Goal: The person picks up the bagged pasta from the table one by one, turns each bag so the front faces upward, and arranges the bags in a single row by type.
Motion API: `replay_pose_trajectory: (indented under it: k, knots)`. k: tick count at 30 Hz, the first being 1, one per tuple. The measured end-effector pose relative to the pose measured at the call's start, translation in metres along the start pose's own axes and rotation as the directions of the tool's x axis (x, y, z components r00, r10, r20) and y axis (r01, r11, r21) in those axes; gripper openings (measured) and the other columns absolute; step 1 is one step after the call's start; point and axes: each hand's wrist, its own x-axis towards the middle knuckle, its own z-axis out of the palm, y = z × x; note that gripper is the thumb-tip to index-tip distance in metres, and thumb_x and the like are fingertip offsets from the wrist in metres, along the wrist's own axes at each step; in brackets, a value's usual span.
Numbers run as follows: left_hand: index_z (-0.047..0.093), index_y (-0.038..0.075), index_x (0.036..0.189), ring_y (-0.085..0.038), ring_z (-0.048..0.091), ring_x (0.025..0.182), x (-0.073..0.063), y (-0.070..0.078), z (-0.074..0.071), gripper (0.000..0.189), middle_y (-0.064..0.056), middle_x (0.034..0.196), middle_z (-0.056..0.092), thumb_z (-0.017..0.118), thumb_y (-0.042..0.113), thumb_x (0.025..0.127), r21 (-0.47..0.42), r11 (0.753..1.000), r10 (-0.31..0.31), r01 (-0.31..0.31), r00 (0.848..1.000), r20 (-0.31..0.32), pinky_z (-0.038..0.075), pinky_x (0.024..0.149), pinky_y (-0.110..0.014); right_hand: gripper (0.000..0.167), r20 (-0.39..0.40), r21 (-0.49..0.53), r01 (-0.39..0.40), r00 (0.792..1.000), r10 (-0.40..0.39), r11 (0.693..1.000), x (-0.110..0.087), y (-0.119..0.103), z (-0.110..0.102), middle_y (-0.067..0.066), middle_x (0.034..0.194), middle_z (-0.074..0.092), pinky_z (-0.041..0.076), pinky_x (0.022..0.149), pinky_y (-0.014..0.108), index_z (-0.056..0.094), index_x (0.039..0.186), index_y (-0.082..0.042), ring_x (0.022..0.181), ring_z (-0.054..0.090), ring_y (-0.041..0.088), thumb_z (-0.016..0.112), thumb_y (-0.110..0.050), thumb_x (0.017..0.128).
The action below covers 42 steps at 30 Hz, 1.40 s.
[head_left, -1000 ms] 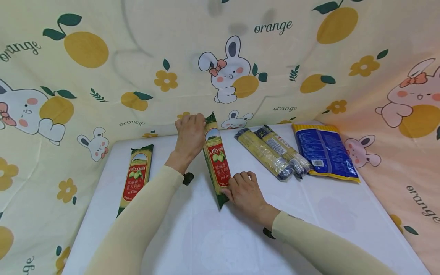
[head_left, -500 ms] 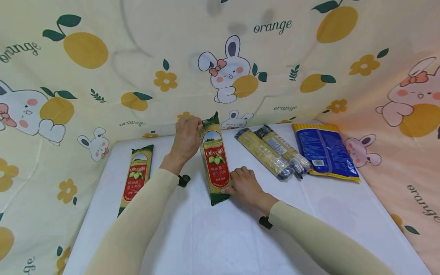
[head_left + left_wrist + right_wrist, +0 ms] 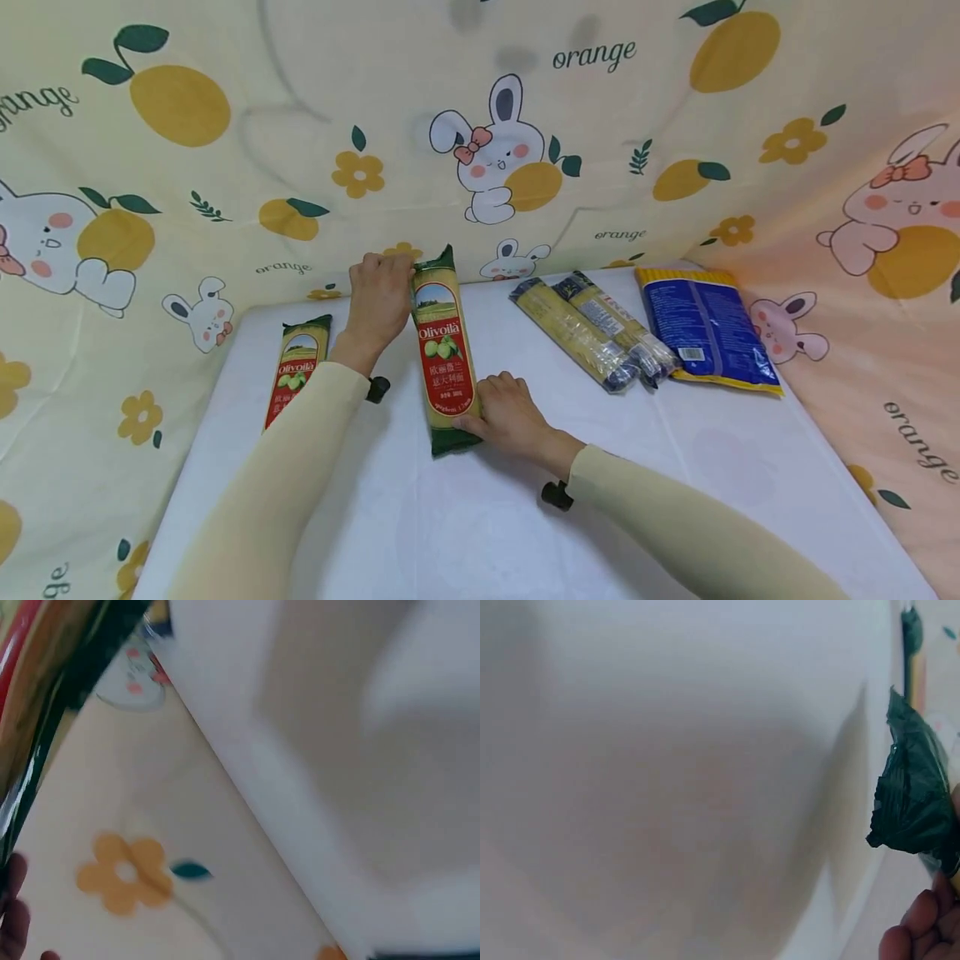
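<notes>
Head view — my left hand (image 3: 378, 302) and right hand (image 3: 513, 417) grip the spaghetti packet (image 3: 444, 354), shifted toward nine o'clock — nearer the matching packet (image 3: 296, 367).

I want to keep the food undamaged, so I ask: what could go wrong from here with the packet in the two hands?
The spaghetti packet is held near its ends by the left hand and the right hand, so it might bend in the middle. The right hand's fingers sit close to the crinkled green end; a hard pull could tear it. The left sleeve hides part of a second packet in the head view, so the arm might knock it.
</notes>
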Motion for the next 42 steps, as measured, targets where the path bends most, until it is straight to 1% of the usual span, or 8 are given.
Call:
replay_pose_trajectory:
  k: [2,5,8,13,17,28,33,42]
  knots:
    - [0.059,0.004,0.11,-0.041,0.056,0.109,-0.001,-0.013,-0.003,0.015,-0.019,0.111,0.074,0.05,0.015,0.112,0.046,0.999,-0.012,0.008,0.996,0.093,0.041,0.093,-0.059,0.042,0.013,0.023,-0.009,1.0,0.008,1.0,0.003,-0.01,0.004,-0.003,0.082,0.057,0.04,0.08,0.039,0.068,0.105,-0.01,0.088,0.049,0.019,0.077,-0.05,0.094]
    - [0.058,0.006,0.115,-0.039,0.056,0.112,-0.004,-0.031,-0.004,0.009,-0.017,0.117,0.074,0.053,0.011,0.109,0.125,0.992,-0.007,-0.019,0.978,0.208,0.039,0.097,-0.06,0.039,0.041,0.053,-0.026,0.999,0.024,0.998,0.007,-0.024,0.01,-0.003,0.079,0.055,0.039,0.079,0.038,0.067,0.101,-0.011,0.086,0.048,0.018,0.075,-0.049,0.095]
    - [0.058,0.005,0.12,-0.038,0.057,0.113,-0.007,-0.045,-0.001,0.013,-0.016,0.122,0.074,0.052,0.009,0.109,0.174,0.982,0.034,-0.081,0.966,0.257,0.041,0.098,-0.06,0.04,0.059,0.044,-0.043,0.997,0.041,0.998,0.01,-0.034,0.014,-0.003,0.078,0.054,0.039,0.08,0.039,0.067,0.101,-0.011,0.085,0.048,0.018,0.074,-0.05,0.095]
    - [0.058,0.003,0.123,-0.038,0.06,0.115,-0.013,-0.056,0.014,0.015,-0.016,0.124,0.074,0.054,0.008,0.109,0.23,0.961,0.098,-0.155,0.965,0.241,0.045,0.096,-0.059,0.049,0.053,-0.076,-0.047,0.997,0.051,0.996,0.013,-0.038,0.019,-0.001,0.082,0.055,0.04,0.083,0.04,0.068,0.107,-0.007,0.087,0.047,0.02,0.072,-0.054,0.096]
    - [0.056,0.001,0.117,-0.037,0.06,0.115,-0.02,-0.06,0.028,0.01,-0.017,0.119,0.075,0.056,0.005,0.108,0.276,0.942,0.121,-0.19,0.961,0.25,0.047,0.096,-0.059,0.053,0.046,-0.166,-0.024,0.998,0.032,0.986,0.012,-0.035,0.024,0.0,0.085,0.058,0.041,0.084,0.04,0.067,0.108,-0.006,0.09,0.048,0.02,0.071,-0.058,0.096]
    - [0.057,-0.001,0.114,-0.039,0.058,0.113,-0.031,-0.069,0.047,0.008,-0.018,0.112,0.065,0.053,0.003,0.109,0.308,0.918,0.154,-0.249,0.941,0.3,0.047,0.098,-0.059,0.051,0.028,-0.282,0.045,0.999,-0.039,0.958,0.009,-0.033,0.034,0.001,0.083,0.056,0.042,0.081,0.039,0.064,0.099,-0.007,0.086,0.048,0.02,0.064,-0.058,0.098]
    - [0.058,0.0,0.114,-0.037,0.059,0.112,-0.037,-0.073,0.055,0.008,-0.017,0.111,0.066,0.053,0.003,0.109,0.329,0.909,0.149,-0.254,0.938,0.313,0.046,0.1,-0.059,0.049,0.017,-0.318,0.058,0.998,-0.055,0.946,0.008,-0.032,0.036,0.0,0.08,0.054,0.04,0.077,0.037,0.061,0.092,-0.009,0.082,0.046,0.019,0.062,-0.057,0.1]
    - [0.061,0.0,0.112,-0.038,0.06,0.115,-0.039,-0.075,0.067,0.008,-0.016,0.107,0.067,0.055,0.003,0.107,0.317,0.92,0.139,-0.232,0.947,0.289,0.047,0.103,-0.06,0.054,0.059,-0.336,0.052,0.998,-0.034,0.94,0.01,-0.03,0.038,-0.001,0.082,0.052,0.04,0.08,0.037,0.063,0.098,-0.009,0.085,0.044,0.019,0.057,-0.062,0.102]
